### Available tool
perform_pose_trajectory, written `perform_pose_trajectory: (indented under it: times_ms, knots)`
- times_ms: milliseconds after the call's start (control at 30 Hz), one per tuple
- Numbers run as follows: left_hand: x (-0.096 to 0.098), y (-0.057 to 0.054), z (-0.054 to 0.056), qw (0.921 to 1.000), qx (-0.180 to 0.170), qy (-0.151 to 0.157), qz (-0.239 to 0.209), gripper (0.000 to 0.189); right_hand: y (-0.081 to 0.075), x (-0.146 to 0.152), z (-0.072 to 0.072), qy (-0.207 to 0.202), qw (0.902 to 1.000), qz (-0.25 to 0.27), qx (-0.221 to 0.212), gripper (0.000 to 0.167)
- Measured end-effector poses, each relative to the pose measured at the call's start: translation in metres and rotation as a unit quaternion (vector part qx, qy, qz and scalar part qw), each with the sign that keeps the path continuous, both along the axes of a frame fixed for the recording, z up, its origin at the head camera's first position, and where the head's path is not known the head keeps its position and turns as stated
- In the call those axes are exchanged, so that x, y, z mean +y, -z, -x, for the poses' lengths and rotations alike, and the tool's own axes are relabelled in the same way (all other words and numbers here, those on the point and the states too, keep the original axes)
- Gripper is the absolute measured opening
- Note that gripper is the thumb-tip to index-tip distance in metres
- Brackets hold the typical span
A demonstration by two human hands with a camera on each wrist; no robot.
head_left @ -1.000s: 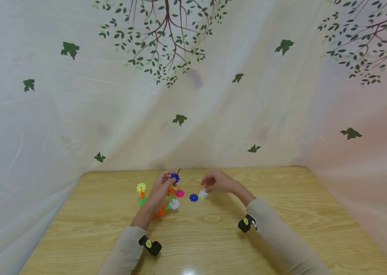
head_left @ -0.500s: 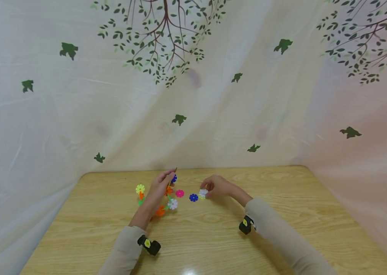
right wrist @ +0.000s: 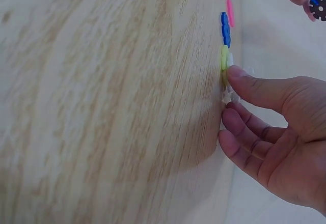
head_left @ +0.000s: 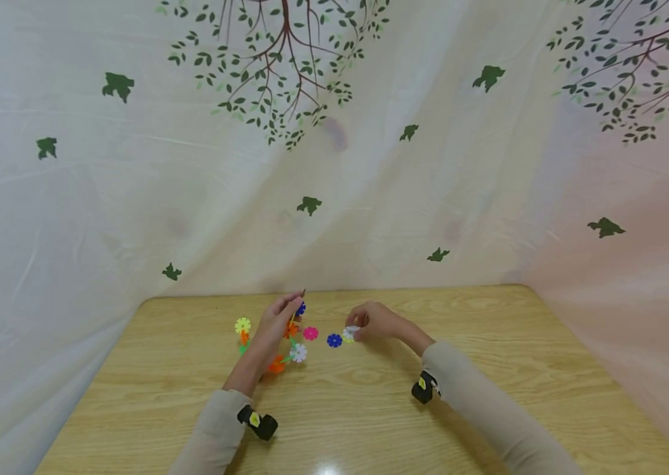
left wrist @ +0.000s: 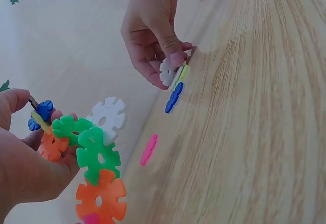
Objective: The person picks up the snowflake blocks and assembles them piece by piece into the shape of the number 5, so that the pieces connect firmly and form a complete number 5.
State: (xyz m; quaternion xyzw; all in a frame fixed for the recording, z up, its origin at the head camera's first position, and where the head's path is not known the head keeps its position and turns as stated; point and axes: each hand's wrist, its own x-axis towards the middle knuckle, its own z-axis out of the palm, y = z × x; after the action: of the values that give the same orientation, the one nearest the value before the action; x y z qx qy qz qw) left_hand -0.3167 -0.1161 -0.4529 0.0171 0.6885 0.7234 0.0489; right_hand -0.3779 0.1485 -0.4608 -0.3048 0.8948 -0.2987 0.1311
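- Flower-piece chain [left wrist: 89, 150]: judged part-built; green, orange, white and blue discs stand joined beside the left hand [head_left: 274, 328], whose fingers grasp its blue end.
- Right hand [head_left: 377, 320]: thumb and fingers pinch a white disc [left wrist: 164, 78] at the table [head_left: 370, 415].
- Apparently left unjoined: that one, plus yellow disc [right wrist: 224, 56], loose blue disc [head_left: 334, 340], pink disc [head_left: 311, 334].

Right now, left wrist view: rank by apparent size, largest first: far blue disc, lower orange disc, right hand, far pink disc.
1. Right hand
2. Lower orange disc, nearer the camera
3. Unranked: far pink disc and far blue disc look alike, both nearly edge-on.
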Motion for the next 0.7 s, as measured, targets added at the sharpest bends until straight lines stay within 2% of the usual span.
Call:
perform_pose_trajectory:
  times_ms: [167,433,567,700]
  knots:
    - [0.000,0.000,0.000,0.9999,0.009,-0.003,0.004,0.045,0.005,0.000,0.001,0.016,0.9995,0.024,0.014,0.009]
    - [-0.001,0.003,0.001,0.9998,0.015,-0.007,0.006,0.045,0.006,-0.005,0.001,0.077,0.9934,0.081,0.026,0.014]
    - [-0.001,0.004,0.001,0.9997,0.023,-0.001,0.012,0.042,0.001,-0.009,-0.001,0.106,0.9822,0.155,-0.002,0.017]
    - [-0.001,0.004,0.002,0.9991,0.034,0.013,0.020,0.042,-0.007,-0.017,-0.005,0.107,0.9615,0.252,-0.021,0.021]
